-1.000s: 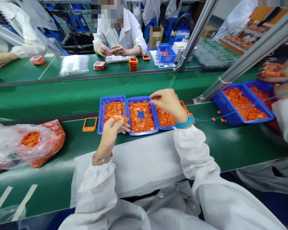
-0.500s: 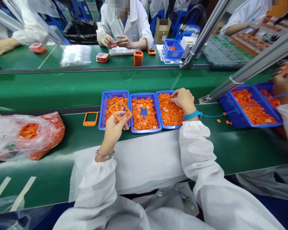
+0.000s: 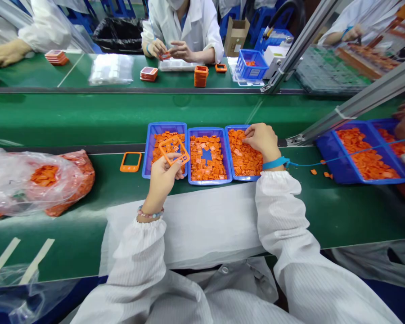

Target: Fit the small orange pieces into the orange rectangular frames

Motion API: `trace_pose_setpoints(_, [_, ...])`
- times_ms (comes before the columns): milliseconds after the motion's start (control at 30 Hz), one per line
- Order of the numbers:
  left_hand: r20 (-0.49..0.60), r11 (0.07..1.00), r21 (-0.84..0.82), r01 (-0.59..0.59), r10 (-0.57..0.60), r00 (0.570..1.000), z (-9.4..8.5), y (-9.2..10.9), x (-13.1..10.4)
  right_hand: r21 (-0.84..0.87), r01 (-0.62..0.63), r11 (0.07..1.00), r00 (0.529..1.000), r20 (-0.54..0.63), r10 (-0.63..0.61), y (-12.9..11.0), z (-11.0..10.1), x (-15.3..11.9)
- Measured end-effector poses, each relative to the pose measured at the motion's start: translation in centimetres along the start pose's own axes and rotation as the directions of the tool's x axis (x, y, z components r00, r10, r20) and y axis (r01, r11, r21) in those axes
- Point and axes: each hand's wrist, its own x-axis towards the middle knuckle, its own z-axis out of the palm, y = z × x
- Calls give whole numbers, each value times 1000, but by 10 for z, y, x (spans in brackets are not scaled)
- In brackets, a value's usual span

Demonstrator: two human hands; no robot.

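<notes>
A green bench (image 3: 70,252) stretches under your arms. At left, your left hand (image 3: 164,173) pinches an orange frame (image 3: 182,159) by its near edge, above the left blue tray (image 3: 148,153); a slack hold could drop it among the small pieces (image 3: 159,140). Rightward, your right hand (image 3: 263,138) bends its fingers down to the right blue tray (image 3: 236,128); I cannot tell whether they grip a piece. The cord (image 3: 307,164) from your wrist strap (image 3: 275,163) might catch or sweep the stray bits (image 3: 328,175). For materials, left to right: the bag (image 3: 6,175) is clear, crinkled plastic, the spare frame (image 3: 130,168) a flat rounded rectangle, the sheet (image 3: 212,220) thin and white, the trays smooth and glossy, the pieces flat and squarish
</notes>
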Motion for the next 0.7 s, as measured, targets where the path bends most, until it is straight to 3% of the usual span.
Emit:
trace_pose_setpoints(100, [-3,1000,14,-13,13,1000,0,0,0,93,-38,995,999,-7,39,-9,-9,-4])
trace_pose_setpoints(267, [-15,998,41,-36,37,999,0,-1,-2,188,50,981,999,-15,-48,-15,-20,-10])
trace_pose_setpoints(700, [-39,999,49,-20,22,999,1,-1,-1,85,161,983,963,206,-175,-17,-14,-7])
